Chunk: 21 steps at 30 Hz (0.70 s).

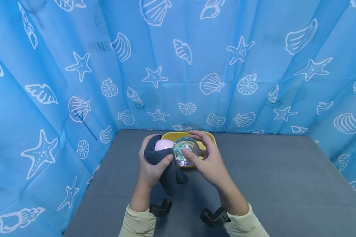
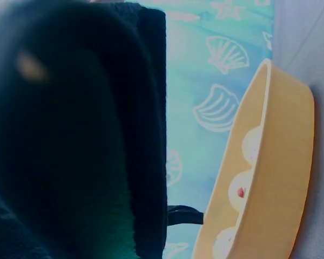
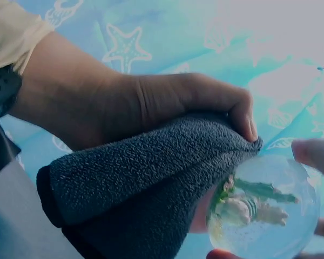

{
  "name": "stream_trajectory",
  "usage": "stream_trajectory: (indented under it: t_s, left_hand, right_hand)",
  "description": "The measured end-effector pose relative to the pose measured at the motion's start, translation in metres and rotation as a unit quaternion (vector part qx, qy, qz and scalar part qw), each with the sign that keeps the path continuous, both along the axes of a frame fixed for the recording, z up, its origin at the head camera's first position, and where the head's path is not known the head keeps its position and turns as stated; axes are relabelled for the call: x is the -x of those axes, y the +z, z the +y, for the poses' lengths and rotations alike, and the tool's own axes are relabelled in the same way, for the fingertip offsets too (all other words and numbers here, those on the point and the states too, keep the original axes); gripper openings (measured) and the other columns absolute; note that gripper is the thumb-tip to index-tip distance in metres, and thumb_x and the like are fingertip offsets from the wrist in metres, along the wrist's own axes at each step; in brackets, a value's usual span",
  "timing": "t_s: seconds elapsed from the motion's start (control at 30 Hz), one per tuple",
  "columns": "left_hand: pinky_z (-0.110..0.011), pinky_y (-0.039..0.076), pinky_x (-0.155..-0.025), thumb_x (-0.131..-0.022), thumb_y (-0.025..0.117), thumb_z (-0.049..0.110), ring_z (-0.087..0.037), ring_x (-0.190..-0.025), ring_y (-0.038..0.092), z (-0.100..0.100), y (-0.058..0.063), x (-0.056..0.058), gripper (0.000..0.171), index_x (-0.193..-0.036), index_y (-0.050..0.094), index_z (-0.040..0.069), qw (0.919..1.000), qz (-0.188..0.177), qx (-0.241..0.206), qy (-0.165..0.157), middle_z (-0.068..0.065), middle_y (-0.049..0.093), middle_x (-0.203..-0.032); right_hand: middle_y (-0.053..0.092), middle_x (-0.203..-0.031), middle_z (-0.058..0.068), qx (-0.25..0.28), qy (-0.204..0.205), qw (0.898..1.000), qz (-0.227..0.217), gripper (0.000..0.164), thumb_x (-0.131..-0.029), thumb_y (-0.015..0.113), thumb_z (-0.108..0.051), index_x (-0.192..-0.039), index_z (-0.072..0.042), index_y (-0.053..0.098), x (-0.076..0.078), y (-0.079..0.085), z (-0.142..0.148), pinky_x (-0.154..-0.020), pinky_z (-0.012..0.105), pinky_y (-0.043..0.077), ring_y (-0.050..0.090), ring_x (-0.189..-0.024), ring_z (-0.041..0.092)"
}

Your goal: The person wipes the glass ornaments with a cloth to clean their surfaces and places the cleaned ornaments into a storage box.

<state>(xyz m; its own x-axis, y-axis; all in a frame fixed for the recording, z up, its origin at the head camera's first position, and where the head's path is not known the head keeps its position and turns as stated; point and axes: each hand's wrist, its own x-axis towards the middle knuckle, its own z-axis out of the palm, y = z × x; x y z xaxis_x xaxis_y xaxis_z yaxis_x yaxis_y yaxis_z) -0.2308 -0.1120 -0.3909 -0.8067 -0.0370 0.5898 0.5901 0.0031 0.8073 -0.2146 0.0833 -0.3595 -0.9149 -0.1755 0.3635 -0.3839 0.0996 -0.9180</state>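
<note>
A snow globe [image 1: 186,152] with small green and white figures inside its clear ball [image 3: 259,208] is held sideways between both hands. Its rounded pink base [image 1: 163,144] points left. My left hand [image 1: 149,169] grips a dark grey cloth [image 1: 167,177] against the base, thumb on top, with the cloth's ends hanging down. In the right wrist view the folded cloth [image 3: 151,167] reaches up to the ball. My right hand [image 1: 209,158] holds the clear ball from the right, thumb on its near face and fingers round the far side. Dark cloth [image 2: 146,135] blocks much of the left wrist view.
Just behind the hands a yellow bin [image 1: 210,135] stands on the grey tabletop [image 1: 270,177]. Several round white things [image 2: 239,191] show inside it in the left wrist view. A blue curtain [image 1: 166,59] with shell prints hangs behind the table and along its sides.
</note>
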Motion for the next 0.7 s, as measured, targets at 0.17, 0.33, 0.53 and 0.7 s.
stream_trajectory:
  t_s: [0.17,0.33,0.53,0.7]
  left_hand:
    - [-0.032,0.054,-0.071,-0.072,0.07,0.018,-0.022,-0.089,0.06,-0.001,0.0,0.001,0.06,-0.128,0.052,0.005,0.9999,0.01,-0.009,-0.002,-0.015,0.059,-0.112]
    - [-0.03,0.054,-0.072,-0.071,0.069,0.016,-0.022,-0.091,0.06,-0.001,0.002,0.0,0.061,-0.127,0.051,0.0,0.9994,0.026,-0.022,-0.008,-0.016,0.06,-0.112]
    - [-0.03,0.053,-0.073,-0.072,0.069,0.018,-0.023,-0.091,0.06,-0.002,0.005,-0.001,0.062,-0.127,0.051,-0.003,0.9995,0.025,-0.017,-0.013,-0.015,0.06,-0.113]
    - [-0.029,0.053,-0.074,-0.072,0.067,0.018,-0.022,-0.092,0.059,-0.002,0.006,-0.002,0.061,-0.127,0.051,-0.003,0.9995,0.025,-0.011,-0.016,-0.013,0.059,-0.115]
  right_hand:
    - [0.037,-0.145,0.009,0.014,0.089,0.995,0.044,0.078,-0.081,0.07,0.006,-0.147,-0.024,0.041,-0.004,0.005,0.006,-0.069,0.038,0.061,0.061,-0.105,0.039]
    - [0.036,-0.148,0.005,-0.027,0.128,0.99,0.059,0.091,-0.074,0.075,0.012,-0.15,-0.02,0.038,-0.013,0.019,0.01,-0.077,0.039,0.06,0.061,-0.112,0.037]
    - [0.046,-0.145,0.003,-0.063,0.098,0.989,0.093,0.081,-0.074,0.08,0.006,-0.144,-0.016,0.047,-0.011,0.018,0.011,-0.075,0.034,0.06,0.064,-0.112,0.029]
    - [0.056,-0.136,0.013,-0.074,0.076,0.988,0.109,0.079,-0.069,0.085,0.005,-0.14,-0.006,0.052,-0.015,0.024,0.013,-0.07,0.033,0.06,0.073,-0.095,0.03]
